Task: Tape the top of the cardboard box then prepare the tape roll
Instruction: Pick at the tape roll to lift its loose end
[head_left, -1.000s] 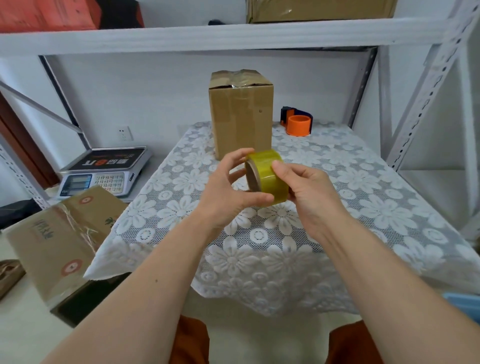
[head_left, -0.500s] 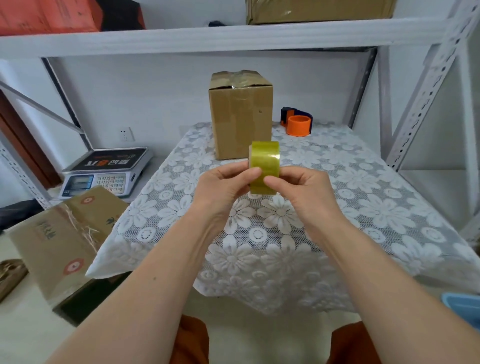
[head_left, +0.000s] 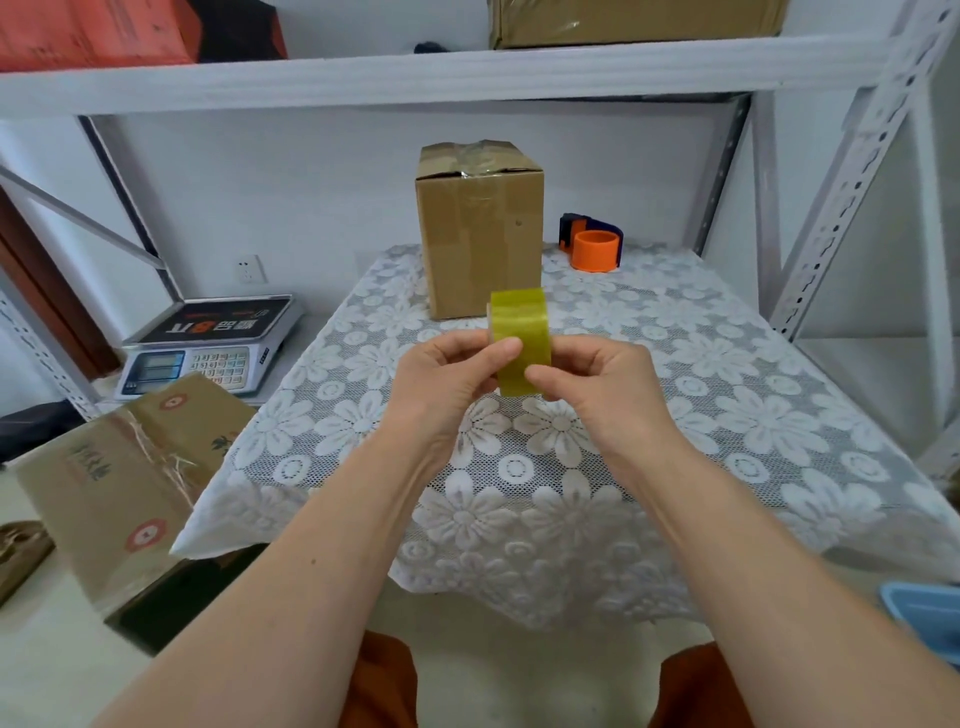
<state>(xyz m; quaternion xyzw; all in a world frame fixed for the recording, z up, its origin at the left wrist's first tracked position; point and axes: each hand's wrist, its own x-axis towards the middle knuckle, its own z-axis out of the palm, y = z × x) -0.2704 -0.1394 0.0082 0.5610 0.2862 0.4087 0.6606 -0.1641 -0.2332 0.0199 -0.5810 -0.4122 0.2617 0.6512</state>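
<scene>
Hands first: both are up over the near half of the tabletop (head_left: 779, 415), sharing one yellowish tape roll (head_left: 519, 338) held on edge, so the outer band faces the camera. The left hand (head_left: 447, 379) has its grip wrapped on the roll's left side, thumb tip pressed onto the upper part of the band. The right hand (head_left: 597, 384) has its grip curled round the right side, thumb pressed lower down on the band. So both grips are closed on the roll, and it's off the surface, not touching the lace cloth (head_left: 649, 499) that covers the tabletop.

The cardboard box (head_left: 480, 234) stands upright near the far edge of the tabletop, a bit left of centre, well behind the roll. Its top flaps are down with shiny clear tape across them, kinda wrinkly, and more tape runs down the front face.

Just right of the box, by the far edge, sits an orange and dark tape dispenser (head_left: 595, 249).

Off the left edge there's a digital scale (head_left: 208, 343) on a lower shelf, and in front of it a bigger printed carton (head_left: 119, 478) leaning at a tilt. A blue tray corner (head_left: 924, 618) pokes in at lower right. A white shelf board (head_left: 415, 78) runs overhead with boxes on it.
</scene>
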